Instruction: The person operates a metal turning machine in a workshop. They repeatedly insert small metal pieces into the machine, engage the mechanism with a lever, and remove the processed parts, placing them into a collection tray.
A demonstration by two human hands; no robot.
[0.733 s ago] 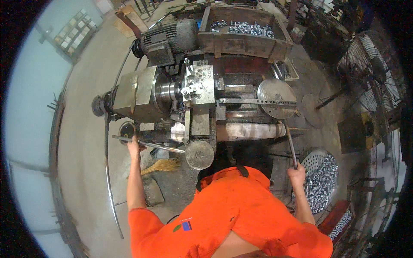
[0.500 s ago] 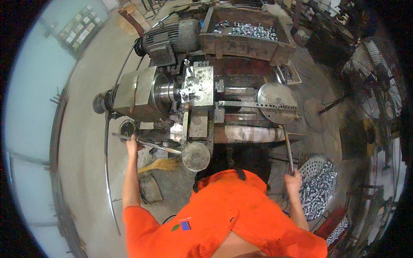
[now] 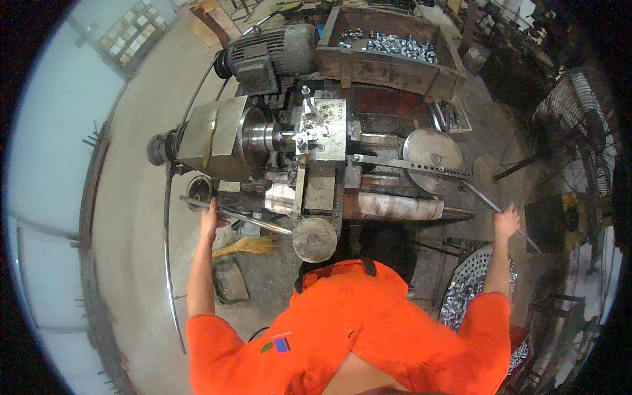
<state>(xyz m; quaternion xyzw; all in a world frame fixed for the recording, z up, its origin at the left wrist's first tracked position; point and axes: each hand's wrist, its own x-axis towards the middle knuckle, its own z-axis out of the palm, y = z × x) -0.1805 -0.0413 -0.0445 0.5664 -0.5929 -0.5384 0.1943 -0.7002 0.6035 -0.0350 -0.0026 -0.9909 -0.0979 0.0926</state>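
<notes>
My left hand [image 3: 209, 218] is closed around a steel lever rod [image 3: 257, 222], which runs to a small round metal disc [image 3: 315, 239] at the front of the lathe-like machine. Out to the right, my right hand [image 3: 506, 222] grips a second lever rod [image 3: 482, 195] fixed to a larger disc [image 3: 426, 150]. A perforated flat bar [image 3: 408, 164] links that large disc to the carriage. On the carriage sits a steel tool block [image 3: 329, 130] with clamps, facing the round chuck [image 3: 262, 137]. A short gap lies between chuck and block.
Behind the machine stand an electric motor [image 3: 273, 56] and a metal bin [image 3: 388, 72] with small shiny parts. A perforated basket [image 3: 464, 283] of similar parts is below my right forearm. A straw broom [image 3: 247, 246] lies left; a fan [image 3: 579, 125] stands right.
My right hand has swung its lever outward to the right and away from me. The tool block sits slightly farther from the chuck. My left hand keeps its hold; the view shifted a little.
</notes>
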